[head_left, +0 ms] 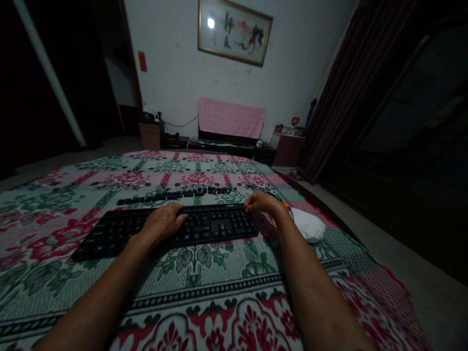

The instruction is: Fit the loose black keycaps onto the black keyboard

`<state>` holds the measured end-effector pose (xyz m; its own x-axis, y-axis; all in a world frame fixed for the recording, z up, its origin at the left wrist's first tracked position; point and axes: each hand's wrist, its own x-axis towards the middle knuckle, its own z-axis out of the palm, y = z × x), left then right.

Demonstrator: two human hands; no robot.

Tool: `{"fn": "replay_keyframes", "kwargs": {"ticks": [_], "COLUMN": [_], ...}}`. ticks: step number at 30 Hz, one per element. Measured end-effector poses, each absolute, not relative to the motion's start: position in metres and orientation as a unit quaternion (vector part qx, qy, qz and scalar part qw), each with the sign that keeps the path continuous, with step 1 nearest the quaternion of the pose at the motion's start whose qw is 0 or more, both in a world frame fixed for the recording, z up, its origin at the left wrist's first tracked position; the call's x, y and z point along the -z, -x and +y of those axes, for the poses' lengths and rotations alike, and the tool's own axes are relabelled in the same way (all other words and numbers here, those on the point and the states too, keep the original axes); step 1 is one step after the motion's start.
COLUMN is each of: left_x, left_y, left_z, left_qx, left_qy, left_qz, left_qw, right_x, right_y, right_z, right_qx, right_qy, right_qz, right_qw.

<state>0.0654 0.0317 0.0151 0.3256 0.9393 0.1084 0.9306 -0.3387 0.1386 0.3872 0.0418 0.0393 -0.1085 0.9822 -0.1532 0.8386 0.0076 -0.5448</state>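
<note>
A black keyboard (197,229) lies on the patterned bedspread, with a gap in its keys near the right end. Across its middle rests my left hand (166,219), palm down, thumb apart from the fingers, which reach toward the far edge. My right hand (258,202) is at the keyboard's far right corner with its fingers pinched together. Whatever may be between those fingertips is hidden. Beyond the keyboard, a row of small loose black keycaps (171,196) is laid out on the cloth.
Right of my right forearm sits a white cloth-like bundle (309,225), with something orange (285,204) beside it. The bedspread (219,270) covers the surface to its edges. Farther off stand a pink-draped screen (232,117), low cabinets (288,148) and a framed picture (234,31).
</note>
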Motion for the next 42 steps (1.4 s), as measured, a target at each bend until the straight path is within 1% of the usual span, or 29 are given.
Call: {"fn": "replay_keyframes", "kwargs": {"ticks": [13, 16, 27, 32, 39, 42], "left_x": [-0.014, -0.014, -0.016, -0.016, -0.018, -0.017], "left_y": [-0.065, -0.065, -0.068, -0.067, -0.067, -0.067], "left_z": [0.033, 0.033, 0.030, 0.030, 0.030, 0.030], "left_qx": [-0.078, -0.080, -0.081, -0.075, -0.072, -0.075], "left_qy": [-0.813, -0.813, -0.808, -0.810, -0.815, -0.813], "left_qz": [0.577, 0.576, 0.583, 0.582, 0.575, 0.577], "left_qw": [0.020, 0.021, 0.024, 0.016, 0.014, 0.019], "right_x": [-0.043, -0.043, -0.053, -0.055, -0.048, -0.044], "right_y": [-0.384, -0.382, -0.376, -0.375, -0.378, -0.382], "right_z": [0.033, 0.031, 0.022, 0.030, 0.038, 0.037], "right_qx": [-0.289, -0.310, -0.319, -0.321, -0.333, -0.332], "right_qy": [0.680, 0.690, 0.709, 0.713, 0.711, 0.702], "right_qz": [-0.655, -0.637, -0.617, -0.617, -0.616, -0.625], "right_qw": [0.155, 0.148, 0.125, 0.085, 0.064, 0.078]}}
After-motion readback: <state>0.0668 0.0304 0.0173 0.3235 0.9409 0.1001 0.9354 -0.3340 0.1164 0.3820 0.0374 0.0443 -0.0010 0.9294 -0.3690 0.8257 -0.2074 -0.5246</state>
